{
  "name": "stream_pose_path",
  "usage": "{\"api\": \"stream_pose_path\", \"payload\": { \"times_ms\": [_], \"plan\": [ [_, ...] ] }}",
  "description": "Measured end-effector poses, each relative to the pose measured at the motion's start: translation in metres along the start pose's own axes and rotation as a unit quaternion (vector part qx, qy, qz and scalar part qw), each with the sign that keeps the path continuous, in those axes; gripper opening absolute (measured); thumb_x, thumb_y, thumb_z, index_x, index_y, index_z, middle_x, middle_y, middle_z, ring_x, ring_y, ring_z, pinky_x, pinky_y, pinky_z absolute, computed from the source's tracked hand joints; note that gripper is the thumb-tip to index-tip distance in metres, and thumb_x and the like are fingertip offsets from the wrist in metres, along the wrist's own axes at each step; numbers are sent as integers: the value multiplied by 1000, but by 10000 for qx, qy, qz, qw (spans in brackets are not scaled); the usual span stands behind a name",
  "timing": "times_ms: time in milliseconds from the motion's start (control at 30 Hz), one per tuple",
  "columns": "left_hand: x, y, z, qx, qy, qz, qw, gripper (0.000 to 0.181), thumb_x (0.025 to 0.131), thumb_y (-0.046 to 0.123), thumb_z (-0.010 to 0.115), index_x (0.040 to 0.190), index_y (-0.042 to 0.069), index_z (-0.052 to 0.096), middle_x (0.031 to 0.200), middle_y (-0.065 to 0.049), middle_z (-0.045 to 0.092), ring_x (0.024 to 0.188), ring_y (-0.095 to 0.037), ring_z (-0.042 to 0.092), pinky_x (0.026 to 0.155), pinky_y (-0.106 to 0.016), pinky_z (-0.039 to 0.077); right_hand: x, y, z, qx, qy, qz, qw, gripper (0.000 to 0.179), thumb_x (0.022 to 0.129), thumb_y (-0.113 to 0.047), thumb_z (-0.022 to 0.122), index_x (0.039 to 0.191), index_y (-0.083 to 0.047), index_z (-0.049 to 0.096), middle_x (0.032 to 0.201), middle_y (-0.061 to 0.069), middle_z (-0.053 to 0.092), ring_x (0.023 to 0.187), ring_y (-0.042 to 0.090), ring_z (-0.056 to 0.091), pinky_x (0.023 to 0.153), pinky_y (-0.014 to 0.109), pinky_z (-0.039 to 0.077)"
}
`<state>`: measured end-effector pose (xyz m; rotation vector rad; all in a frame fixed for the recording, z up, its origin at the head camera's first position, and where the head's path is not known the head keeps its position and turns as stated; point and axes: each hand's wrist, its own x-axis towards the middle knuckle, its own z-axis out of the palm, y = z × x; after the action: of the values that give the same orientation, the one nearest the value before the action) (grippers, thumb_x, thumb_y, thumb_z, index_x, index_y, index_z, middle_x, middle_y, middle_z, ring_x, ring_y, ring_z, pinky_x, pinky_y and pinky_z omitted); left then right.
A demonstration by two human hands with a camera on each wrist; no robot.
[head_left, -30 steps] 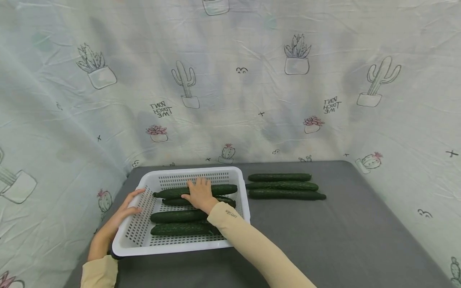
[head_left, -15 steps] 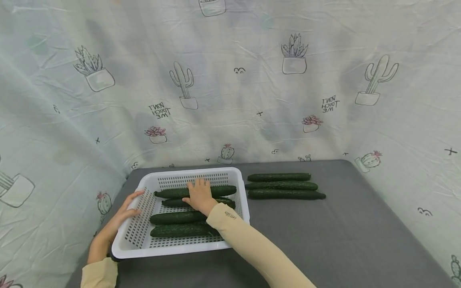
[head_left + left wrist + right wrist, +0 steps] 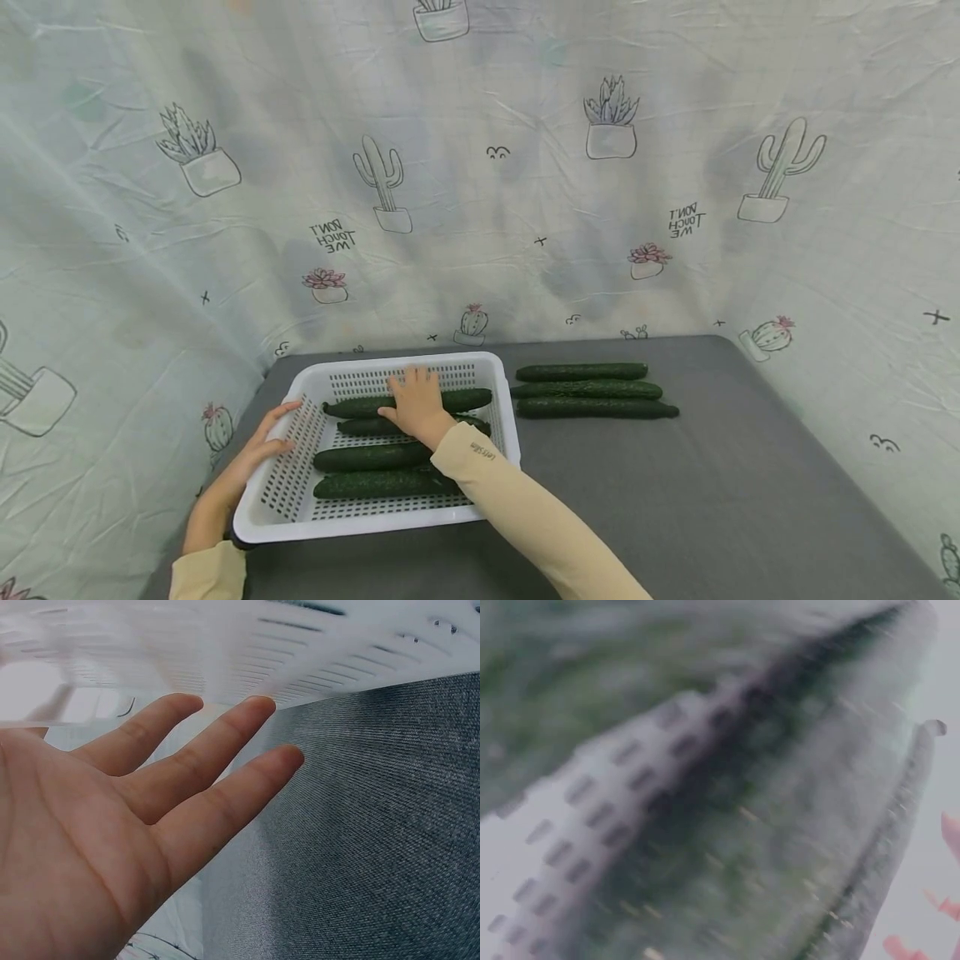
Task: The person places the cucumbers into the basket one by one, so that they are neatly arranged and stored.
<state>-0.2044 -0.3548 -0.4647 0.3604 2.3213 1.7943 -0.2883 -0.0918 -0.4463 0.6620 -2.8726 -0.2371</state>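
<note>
A white plastic basket [image 3: 411, 360] with slotted walls holds several dark green cucumbers lying sideways. Over its left rim my left hand [image 3: 255, 454] hooks the thumb and index finger, holding the basket. In the left wrist view, the other fingers [image 3: 217, 806] stretch out below the rim along the outer wall. My right hand [image 3: 420, 406] reaches into the basket and grips the rearmost cucumber [image 3: 348, 408], fingers over its far side and thumb on the near side. Just in front lie another cucumber [image 3: 363, 427] and two nearer ones. The right wrist view shows a blurred cucumber [image 3: 727, 847] close up.
Right of the basket, three more cucumbers [image 3: 592, 389] lie side by side on the grey table [image 3: 637, 500]. A pale curtain [image 3: 480, 208] with cactus prints hangs behind the table and along both sides.
The rearmost cucumber's left end has shifted very slightly to the right. Both hands keep about the same places; the head view has tilted a little.
</note>
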Motion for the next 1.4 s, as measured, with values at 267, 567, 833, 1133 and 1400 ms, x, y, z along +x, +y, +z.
{"api": "stream_pose_path", "payload": {
  "times_ms": [267, 567, 833, 1133, 1400],
  "plan": [
    [1, 0, 2, 37, 126, 29, 9999, 61, 96, 10, 37, 147, 21, 5, 144, -22, 2, 120, -48, 26, 75, -50, 46, 2, 8, -16, 490, -52, 135, 9987, 52, 88, -64, 38, 126, -30, 41, 127, 7, 40, 112, 25, 44, 93, 42, 36],
    [1, -1, 5, -134, 119, -16, 9998, 62, 96, 10, 37, 147, 22, 5, 144, -23, 0, 122, -54, 20, 75, -50, 45, -5, 20, -36, 903, -55, 217, 9957, 46, 87, -62, 44, 120, -30, 47, 123, 5, 43, 111, 25, 42, 94, 42, 34],
    [2, 0, 4, -57, 161, 36, 9998, 62, 95, 8, 38, 146, 20, 6, 143, -26, 0, 120, -54, 22, 75, -50, 46, -11, 37, -58, 1496, -235, 98, 9884, 45, 87, -61, 46, 118, -28, 47, 118, 3, 43, 107, 23, 42, 89, 40, 33],
    [8, 0, 2, -45, 244, 191, 9995, 63, 92, 3, 38, 146, 19, 9, 143, -32, -1, 120, -59, 18, 75, -53, 45, -25, 62, -77, 2035, -78, 17, 9790, 47, 87, -58, 48, 121, -25, 49, 114, 3, 43, 98, 22, 41, 82, 38, 30],
    [9, -2, 2, 46, 247, 304, 9992, 62, 92, 2, 38, 146, 15, 9, 140, -36, 3, 118, -60, 23, 76, -53, 46, -41, 84, -78, 2240, 61, 75, 9745, 42, 88, -55, 50, 118, -26, 49, 116, 5, 44, 100, 26, 42, 85, 40, 32]
  ]
}}
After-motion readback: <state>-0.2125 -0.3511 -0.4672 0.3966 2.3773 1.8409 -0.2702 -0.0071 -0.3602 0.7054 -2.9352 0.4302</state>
